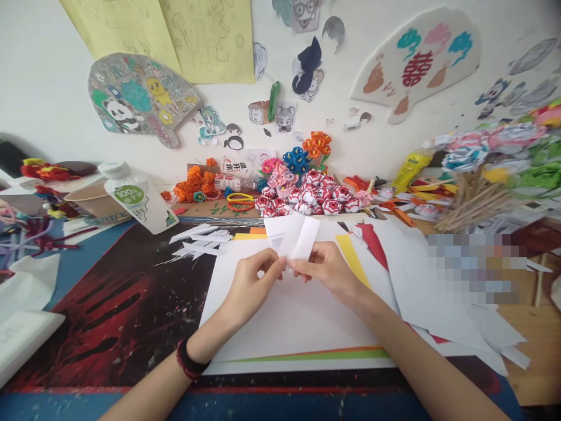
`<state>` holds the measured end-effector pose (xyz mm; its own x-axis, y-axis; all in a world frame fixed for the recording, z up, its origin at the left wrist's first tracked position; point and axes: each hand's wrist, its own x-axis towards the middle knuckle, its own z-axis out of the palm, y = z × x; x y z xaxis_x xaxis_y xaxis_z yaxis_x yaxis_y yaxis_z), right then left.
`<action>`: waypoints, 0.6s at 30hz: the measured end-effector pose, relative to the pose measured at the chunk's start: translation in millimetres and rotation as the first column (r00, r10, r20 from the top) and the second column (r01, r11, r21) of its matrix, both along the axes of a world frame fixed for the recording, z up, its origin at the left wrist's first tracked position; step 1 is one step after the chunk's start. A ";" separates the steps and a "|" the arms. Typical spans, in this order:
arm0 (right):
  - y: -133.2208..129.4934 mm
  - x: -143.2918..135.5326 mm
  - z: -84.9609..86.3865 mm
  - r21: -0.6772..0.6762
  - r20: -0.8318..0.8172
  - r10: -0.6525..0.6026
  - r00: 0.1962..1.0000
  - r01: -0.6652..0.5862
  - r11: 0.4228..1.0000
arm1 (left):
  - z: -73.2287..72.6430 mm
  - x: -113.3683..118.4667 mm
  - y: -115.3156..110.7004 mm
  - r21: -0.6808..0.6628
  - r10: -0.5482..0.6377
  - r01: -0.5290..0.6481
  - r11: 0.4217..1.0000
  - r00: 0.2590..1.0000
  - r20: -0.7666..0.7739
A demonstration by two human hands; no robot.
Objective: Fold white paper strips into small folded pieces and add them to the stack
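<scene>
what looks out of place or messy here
Two things look untidy: white strips lie crisscrossed in a loose heap on the dark mat, and white sheets at the right overlap at uneven angles instead of lining up. A pixelated patch on that side hides part of the view.

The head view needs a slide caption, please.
Left hand and right hand hold white paper above white sheets, flowers behind.
</scene>
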<state>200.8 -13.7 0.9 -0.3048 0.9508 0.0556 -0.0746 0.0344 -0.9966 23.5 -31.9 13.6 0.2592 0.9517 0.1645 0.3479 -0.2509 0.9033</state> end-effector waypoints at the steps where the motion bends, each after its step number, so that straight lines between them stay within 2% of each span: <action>1: 0.2 0.0 -0.7 -0.008 0.002 0.008 1.000 -0.008 1.000 | -0.1 -0.3 -0.2 0.022 0.011 -0.011 1.000 1.000 -0.008; 12: 3.9 0.6 -2.6 -0.068 0.065 0.049 0.997 -0.044 0.997 | -1.6 -2.7 1.4 0.022 -0.009 0.009 1.000 1.000 -0.002; 15: 6.8 1.6 1.9 -0.081 0.092 0.009 0.996 -0.001 0.997 | -0.5 -3.4 1.5 0.022 -0.006 0.006 1.000 1.000 -0.019; 18: 8.6 2.9 4.8 -0.034 0.034 -0.062 0.998 0.063 0.997 | 0.0 -4.6 2.8 0.040 0.014 -0.012 0.999 0.999 -0.043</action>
